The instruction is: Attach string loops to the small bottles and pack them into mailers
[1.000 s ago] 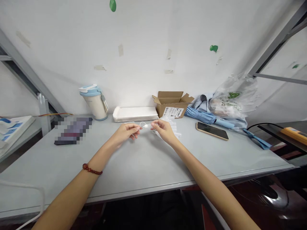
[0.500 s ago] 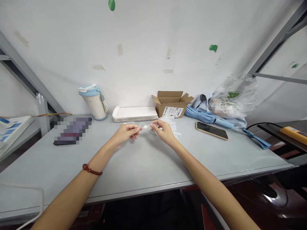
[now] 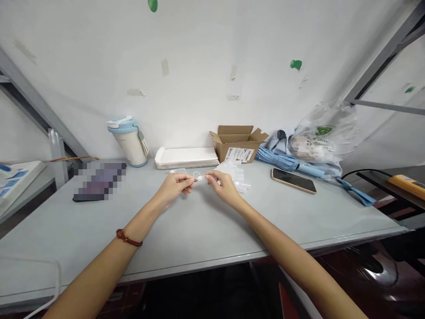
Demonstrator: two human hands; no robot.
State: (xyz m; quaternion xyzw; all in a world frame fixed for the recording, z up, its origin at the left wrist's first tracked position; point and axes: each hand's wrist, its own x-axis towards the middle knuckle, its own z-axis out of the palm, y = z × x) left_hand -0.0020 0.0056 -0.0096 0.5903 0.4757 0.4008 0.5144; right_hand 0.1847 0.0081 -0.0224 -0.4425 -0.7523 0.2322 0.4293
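Over the middle of the table, my left hand (image 3: 179,184) pinches one end of a small white piece with a thin looped cord (image 3: 200,178). The fingertips of my right hand (image 3: 223,185) close on the other end, so the piece spans the short gap between both hands. Its exact kind is too small to make out. Beyond and partly behind my right hand lie several clear plastic strips (image 3: 244,186). Another small clear piece (image 3: 179,171) lies just past my left hand.
A stack of white envelopes (image 3: 187,157) and an open cardboard box (image 3: 244,148) stand against the wall. A tumbler (image 3: 130,144) and a pixelated dark object (image 3: 99,181) are at left. A phone (image 3: 294,180), blue umbrella (image 3: 280,159) and plastic bag (image 3: 318,137) lie right.
My right hand has shifted slightly left, nearer my left hand, and its fingers sit closer along the white piece. The loop still shows above it.
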